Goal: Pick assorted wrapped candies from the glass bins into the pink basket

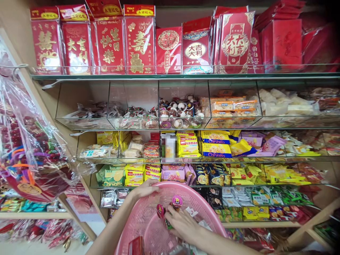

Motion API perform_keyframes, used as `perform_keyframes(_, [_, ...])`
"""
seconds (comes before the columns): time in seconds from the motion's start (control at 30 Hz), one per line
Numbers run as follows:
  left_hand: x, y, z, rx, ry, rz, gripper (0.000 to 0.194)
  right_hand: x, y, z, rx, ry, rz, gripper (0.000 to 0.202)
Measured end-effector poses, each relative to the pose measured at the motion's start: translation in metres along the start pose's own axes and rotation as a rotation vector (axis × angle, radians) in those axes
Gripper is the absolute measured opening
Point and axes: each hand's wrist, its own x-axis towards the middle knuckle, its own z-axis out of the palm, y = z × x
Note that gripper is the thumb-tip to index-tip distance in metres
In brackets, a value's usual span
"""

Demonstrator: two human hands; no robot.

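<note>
A pink mesh basket (207,202) is at the lower middle, tilted toward the camera. My left hand (147,188) is closed on its upper left rim. Inside the basket, my right hand (180,221) has its fingers bent around small wrapped candies; a round purple-topped candy (177,201) shows above the fingertips, and a dark red one (160,211) lies at their left. Other small packets and a red box (136,245) lie lower in the basket. The palm side of my right hand is hidden.
Glass shelves (186,76) rise in front, with red envelopes (140,44) on top. Below are bins of candies, including round cup candies (180,113), and yellow snack packs (188,144). Plastic-wrapped goods (29,152) hang at the left, near my left arm.
</note>
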Motion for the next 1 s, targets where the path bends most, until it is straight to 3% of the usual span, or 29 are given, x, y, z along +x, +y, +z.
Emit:
perform_keyframes(0.27, [0.0,-0.001,-0.002,0.06,0.026,0.007,0.017,0.023,-0.006,-0.004,-0.087,0.101,-0.216,0.044])
perform_keyframes(0.53, [0.001,-0.002,-0.002,0.034,0.011,0.03,0.017,0.015,0.008,0.004,-0.129,0.05,-0.14,0.058])
perform_keyframes(0.83, [0.005,0.002,0.001,0.078,0.026,-0.015,0.021,-0.005,0.008,-0.018,0.003,0.032,-0.098,0.048])
perform_keyframes(1.0, [0.008,0.004,0.003,0.072,-0.004,0.007,0.019,-0.007,0.003,0.002,-0.062,-0.076,-0.041,0.061])
